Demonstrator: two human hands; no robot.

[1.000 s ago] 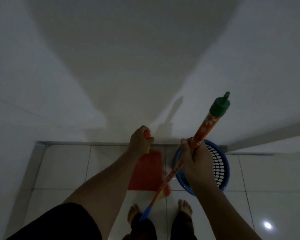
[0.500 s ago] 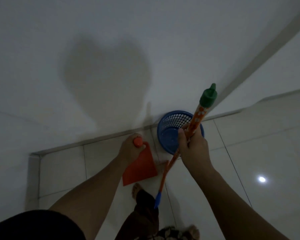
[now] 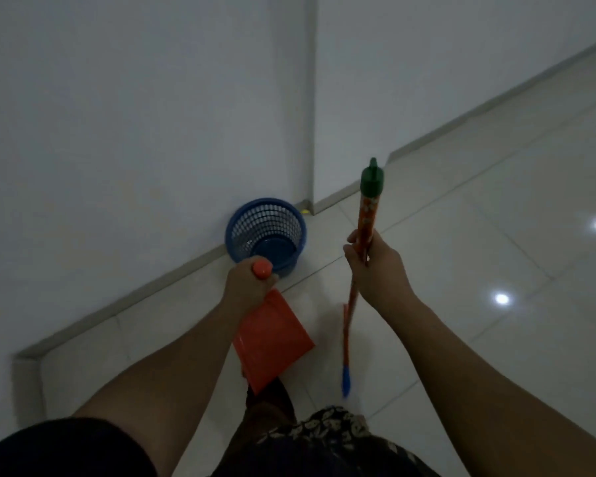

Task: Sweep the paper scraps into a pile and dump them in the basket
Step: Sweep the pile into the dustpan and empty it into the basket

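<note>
Two hands at work: the left hand (image 3: 246,284) curls round the handle of a red dustpan (image 3: 272,339), the right hand (image 3: 375,266) grips a broom (image 3: 367,208) mid-shaft. Just beyond, a blue basket (image 3: 265,232) stands against the wall (image 3: 117,132). Both tools look like light, stiff plastic, best held by their handles; the feather-light scraps are perhaps hidden in the dim pan

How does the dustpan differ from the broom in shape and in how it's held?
The dustpan is a broad, flat red-orange scoop; the broom is a long, thin stick with a green cap. The left hand grips the dustpan by its handle; the right hand grips the broom's shaft. Both are mostly orange-red.
</note>
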